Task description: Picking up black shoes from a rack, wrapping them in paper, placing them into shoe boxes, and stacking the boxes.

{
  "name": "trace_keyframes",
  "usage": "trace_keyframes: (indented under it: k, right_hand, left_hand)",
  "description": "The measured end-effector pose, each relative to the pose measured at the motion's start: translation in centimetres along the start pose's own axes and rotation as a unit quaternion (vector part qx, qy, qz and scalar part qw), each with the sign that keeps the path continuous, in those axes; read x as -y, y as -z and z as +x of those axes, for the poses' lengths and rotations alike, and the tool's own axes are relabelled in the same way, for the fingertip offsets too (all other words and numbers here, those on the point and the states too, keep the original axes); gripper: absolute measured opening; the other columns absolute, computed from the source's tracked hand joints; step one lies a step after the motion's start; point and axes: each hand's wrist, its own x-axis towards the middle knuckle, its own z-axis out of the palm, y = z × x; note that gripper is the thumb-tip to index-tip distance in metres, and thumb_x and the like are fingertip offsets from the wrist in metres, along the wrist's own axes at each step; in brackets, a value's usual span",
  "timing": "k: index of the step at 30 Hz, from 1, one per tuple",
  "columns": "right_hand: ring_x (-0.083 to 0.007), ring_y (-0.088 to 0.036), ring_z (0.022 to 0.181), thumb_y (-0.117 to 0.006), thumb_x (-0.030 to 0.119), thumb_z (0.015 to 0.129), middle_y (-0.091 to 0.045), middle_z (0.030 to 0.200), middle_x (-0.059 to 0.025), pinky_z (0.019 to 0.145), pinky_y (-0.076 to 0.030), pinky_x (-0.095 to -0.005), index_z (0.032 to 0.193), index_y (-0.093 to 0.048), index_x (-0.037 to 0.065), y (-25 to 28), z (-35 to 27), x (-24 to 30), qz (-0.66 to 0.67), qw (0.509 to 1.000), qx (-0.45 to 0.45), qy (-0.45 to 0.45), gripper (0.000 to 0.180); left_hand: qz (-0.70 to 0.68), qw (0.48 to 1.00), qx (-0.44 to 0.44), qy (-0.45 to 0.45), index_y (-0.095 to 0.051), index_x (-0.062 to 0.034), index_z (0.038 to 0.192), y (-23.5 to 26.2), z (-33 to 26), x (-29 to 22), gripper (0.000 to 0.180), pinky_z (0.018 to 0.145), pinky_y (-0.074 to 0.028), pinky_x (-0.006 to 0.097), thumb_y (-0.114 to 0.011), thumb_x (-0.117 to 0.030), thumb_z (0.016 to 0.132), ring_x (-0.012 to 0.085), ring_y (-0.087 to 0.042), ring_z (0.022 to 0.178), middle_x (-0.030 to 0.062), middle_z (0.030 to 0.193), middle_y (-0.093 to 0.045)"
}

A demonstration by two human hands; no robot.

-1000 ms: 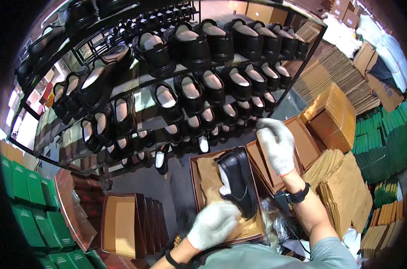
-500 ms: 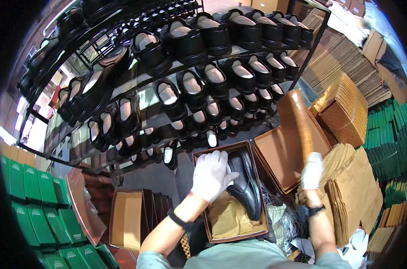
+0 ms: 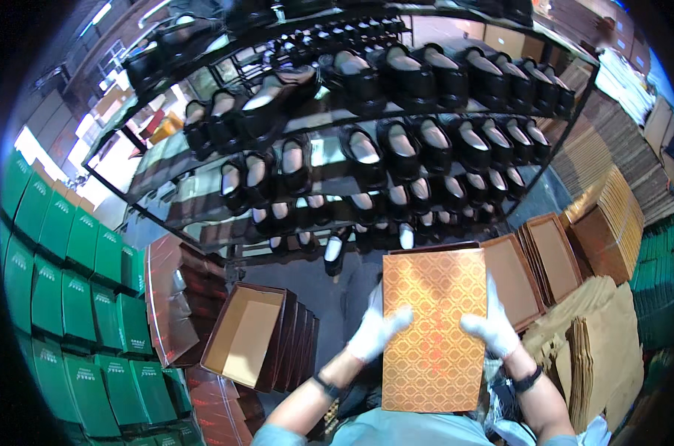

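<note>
A gold-orange patterned shoebox lid [image 3: 433, 349] is in front of me, over a shoebox whose dark rim [image 3: 435, 246] shows past its far edge. My left hand [image 3: 378, 325], in a white glove, grips the lid's left side with the thumb on top. On the opposite side my right hand [image 3: 493, 327], gloved too, holds it the same way; its other fingers are mostly hidden along the edge. The lid hides the inside of the box, so the black shoe is out of sight. Whether the lid is fully seated I cannot tell.
Ahead, a metal rack [image 3: 329, 123] carries rows of black shoes. Nested open boxes [image 3: 240, 331] stand left, near stacked green boxes [image 3: 73, 297]. More brown lids or trays [image 3: 512, 275] lie right, beside a pile of brown paper [image 3: 604, 334] and flat cardboard.
The lid has come from the right onto the box, covering the shoe and paper. My left hand has left the shoe for the lid's left side. The view has shifted left.
</note>
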Motion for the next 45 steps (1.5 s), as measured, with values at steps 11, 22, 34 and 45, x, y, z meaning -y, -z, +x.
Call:
trace_keyframes:
  k: [11,22,34,45]
  right_hand:
    - [-0.0324,-0.052,0.142,-0.09,0.041,0.081,-0.054,0.142,-0.0158,0.123,-0.04,-0.0477,0.143,-0.052,0.007,0.7,6.5,4.3,-0.065,0.991,-0.023,0.118,0.08]
    - [-0.0316,-0.06,0.142,-0.072,0.042,0.108,-0.063,0.151,-0.0193,0.121,-0.046,-0.0439,0.155,-0.054,0.005,6.6,12.6,-1.5,-0.099,0.978,-0.081,0.163,0.063]
    - [-0.043,-0.073,0.1,-0.073,0.025,0.089,-0.076,0.104,-0.0211,0.09,-0.061,-0.0505,0.1,-0.079,0.006,31.5,-19.4,5.4,-0.664,0.646,-0.361,-0.108,0.023]
    - [-0.0373,-0.072,0.066,-0.074,0.019,0.079,-0.074,0.073,-0.0196,0.065,-0.057,-0.047,0.066,-0.075,0.004,37.3,-25.8,2.6,-0.554,0.768,-0.283,-0.153,0.019]
  left_hand:
    - [-0.11,0.992,-0.03,-0.045,-0.051,-0.0076,0.157,1.1,5.8,-4.3,0.094,0.128,-0.04,0.046,-0.087,-0.061,0.089,0.0284,-0.049,0.151,0.013,0.162,-0.051]
    - [-0.086,0.996,-0.02,-0.021,-0.048,-0.0042,0.153,-2.0,11.9,-0.4,0.071,0.115,-0.052,0.043,-0.073,-0.052,0.108,0.0227,-0.062,0.133,0.0136,0.146,-0.061]
    - [0.701,0.596,-0.168,0.354,-0.058,-0.0027,0.155,22.7,-8.8,2.8,0.064,0.121,-0.051,0.05,-0.077,-0.021,0.098,0.044,-0.064,0.142,0.0264,0.154,-0.065]
    - [0.766,0.63,-0.062,-0.113,-0.078,-0.0129,0.104,2.4,-8.9,-24.3,0.026,0.092,-0.056,0.051,-0.072,-0.003,0.081,0.035,-0.073,0.101,0.0094,0.105,-0.079]
